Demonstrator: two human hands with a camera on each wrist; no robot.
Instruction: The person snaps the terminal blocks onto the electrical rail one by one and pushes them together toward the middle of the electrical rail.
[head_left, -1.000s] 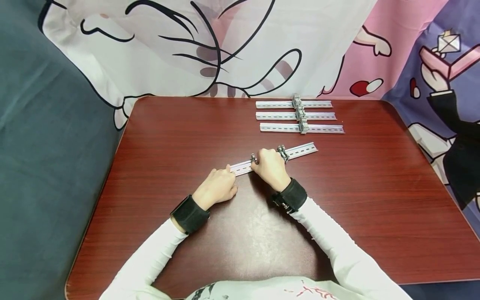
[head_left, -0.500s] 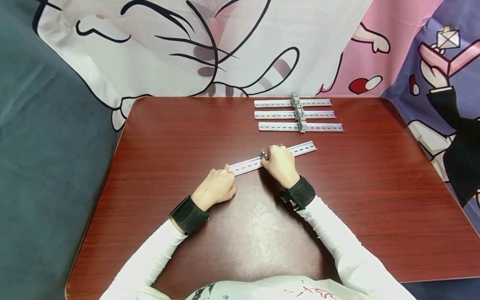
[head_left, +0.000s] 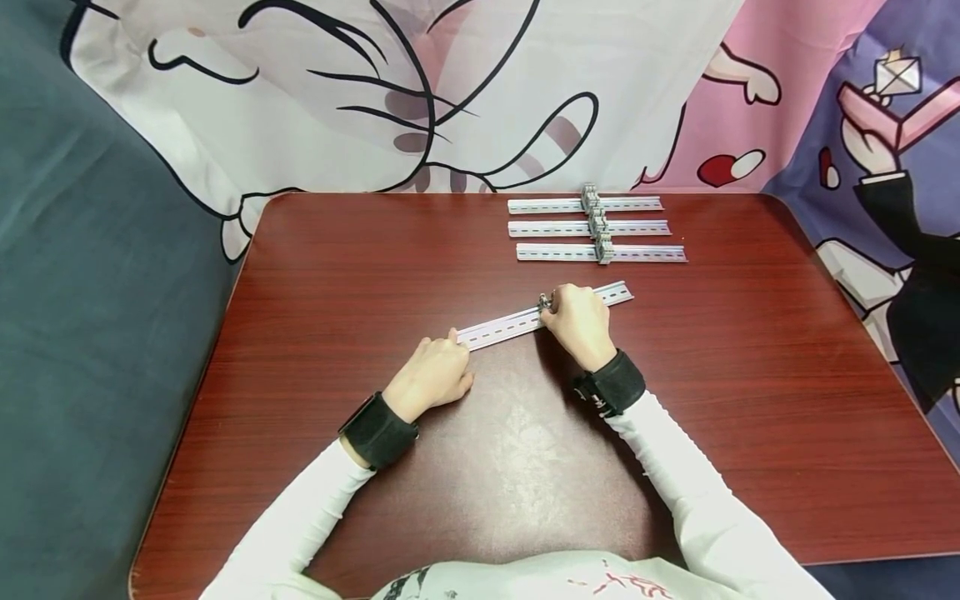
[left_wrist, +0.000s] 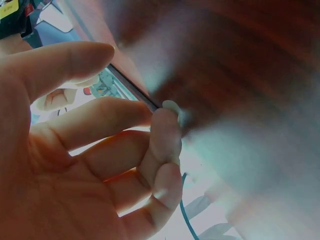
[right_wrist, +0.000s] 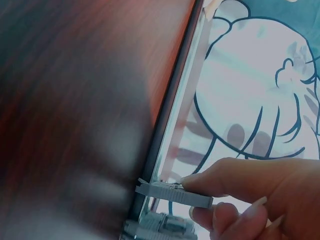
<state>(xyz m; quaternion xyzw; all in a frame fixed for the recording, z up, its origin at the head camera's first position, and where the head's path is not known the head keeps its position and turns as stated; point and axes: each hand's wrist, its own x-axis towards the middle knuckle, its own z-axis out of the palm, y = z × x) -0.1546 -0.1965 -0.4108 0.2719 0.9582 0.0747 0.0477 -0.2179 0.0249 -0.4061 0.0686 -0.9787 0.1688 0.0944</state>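
A slotted metal DIN rail (head_left: 498, 330) lies slantwise on the table. My left hand (head_left: 431, 377) grips its left end; in the left wrist view the rail (left_wrist: 131, 86) runs between thumb and curled fingers. Further right, my right hand (head_left: 579, 323) pinches a thin grey terminal block (right_wrist: 172, 194) seated across the rail, between thumb and fingers. A second grey block (right_wrist: 160, 227) sits on the rail close beside it, shown in the right wrist view and hidden behind the right hand in the head view. The rail's right end sticks out past that hand.
Beyond the hands, three more DIN rails (head_left: 547, 252) lie in parallel at the back of the brown table (head_left: 360, 275), each with grey blocks (head_left: 597, 225) near its middle. A printed cloth (head_left: 315, 125) hangs behind the table's far edge.
My right hand has slid to the right along the rail with the pinched terminal block, up to the second block. The left hand has stayed at the rail's left end.
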